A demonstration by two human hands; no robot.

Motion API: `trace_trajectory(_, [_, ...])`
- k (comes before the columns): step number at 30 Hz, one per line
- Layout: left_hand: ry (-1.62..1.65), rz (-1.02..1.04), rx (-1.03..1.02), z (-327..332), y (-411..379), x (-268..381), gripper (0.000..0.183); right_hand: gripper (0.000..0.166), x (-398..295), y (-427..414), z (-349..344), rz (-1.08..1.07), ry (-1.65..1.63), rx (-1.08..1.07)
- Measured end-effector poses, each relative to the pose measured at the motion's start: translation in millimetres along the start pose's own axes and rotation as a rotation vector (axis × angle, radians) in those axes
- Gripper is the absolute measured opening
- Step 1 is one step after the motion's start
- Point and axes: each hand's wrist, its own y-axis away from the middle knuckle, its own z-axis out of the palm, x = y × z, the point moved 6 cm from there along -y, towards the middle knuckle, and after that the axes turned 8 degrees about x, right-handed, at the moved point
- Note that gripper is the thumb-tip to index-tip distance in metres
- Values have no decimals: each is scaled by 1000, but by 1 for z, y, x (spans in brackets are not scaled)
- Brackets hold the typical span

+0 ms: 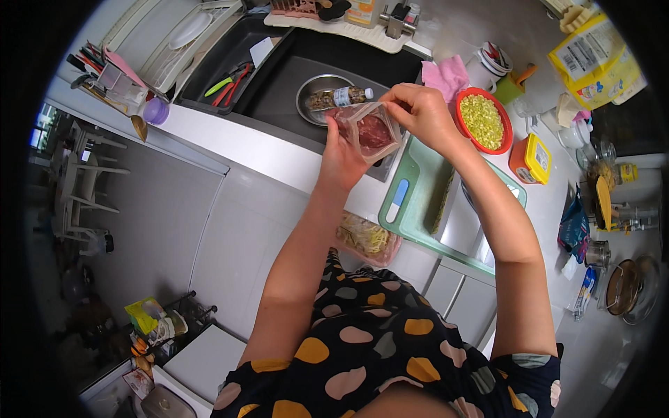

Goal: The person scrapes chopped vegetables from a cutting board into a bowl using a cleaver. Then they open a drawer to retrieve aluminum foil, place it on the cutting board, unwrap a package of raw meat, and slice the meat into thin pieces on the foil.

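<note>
A clear plastic bag of raw red meat (373,131) is held up over the front edge of the sink. My left hand (342,157) grips it from the left side, its thumb up along the bag. My right hand (418,112) pinches the bag's upper right edge, and the bag's mouth stands apart. Behind the bag, a steel bowl (308,86) sits in the dark sink, with a capped plastic bottle (339,97) of mixed dark contents lying across it. Right of my right hand is a red colander (508,137) full of chopped pale-green vegetable.
A green-rimmed cutting board (413,162) lies right of the sink, near an orange tub with a yellow lid (538,159). Scissors (239,83) lie in the black side basin (191,96). A pink cloth (447,76) is behind the colander. A bag of vegetables (366,235) is below the counter edge.
</note>
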Motion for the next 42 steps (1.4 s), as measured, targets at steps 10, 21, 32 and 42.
trace_trajectory(10, [19,26,100,-25,-38,35,59,10,18,-13,32,-141,204,4])
trace_trajectory(21, [-124,100,357,-60,-79,48,37,14,48,-12,55,-3,303,59])
trace_trajectory(32, [-239,196,382,-71,-107,53,24,23,42,-4,31,148,331,3])
trace_trajectory(42, [-362,320,395,-78,-128,52,28,25,-3,58,-71,277,292,215])
